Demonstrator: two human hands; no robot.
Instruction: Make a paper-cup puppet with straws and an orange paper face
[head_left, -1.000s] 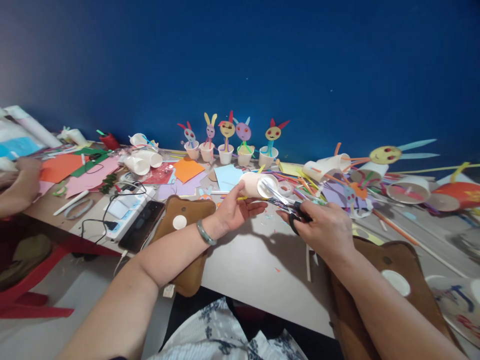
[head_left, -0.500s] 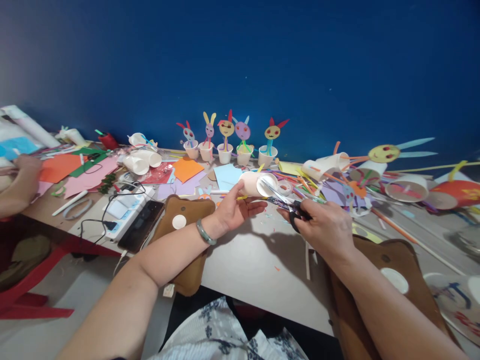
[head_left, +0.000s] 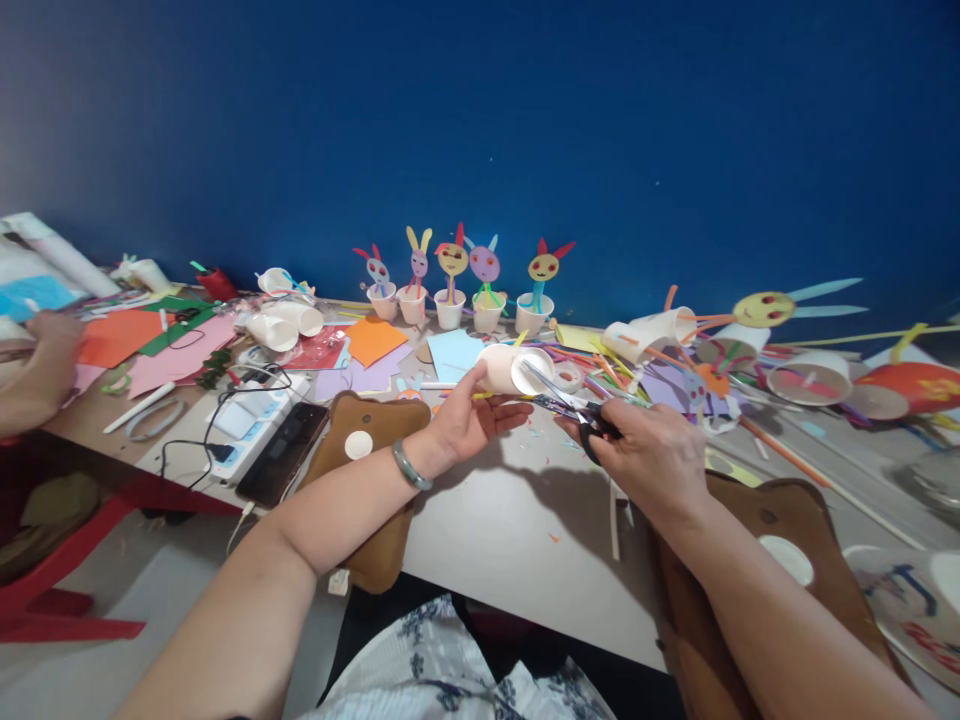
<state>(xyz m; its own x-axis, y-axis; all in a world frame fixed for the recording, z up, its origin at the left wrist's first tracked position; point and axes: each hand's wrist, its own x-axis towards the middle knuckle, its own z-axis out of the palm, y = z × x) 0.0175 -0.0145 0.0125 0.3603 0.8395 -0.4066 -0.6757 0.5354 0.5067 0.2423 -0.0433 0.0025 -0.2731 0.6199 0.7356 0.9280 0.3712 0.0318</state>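
My left hand holds a white paper cup on its side, with the open end toward the right. In my right hand is a pair of scissors with black handles, its blades apart. One blade reaches to the cup's mouth; whether it touches the paper I cannot tell. Small paper scraps lie on the table below. Behind the cup stand several white cups with paper rabbit faces, one with red ears.
A power strip with black cables and a dark phone lie left. Brown cushions rest at both sides. Coloured paper, straws and more cups crowd the back. Another person's hand is at far left.
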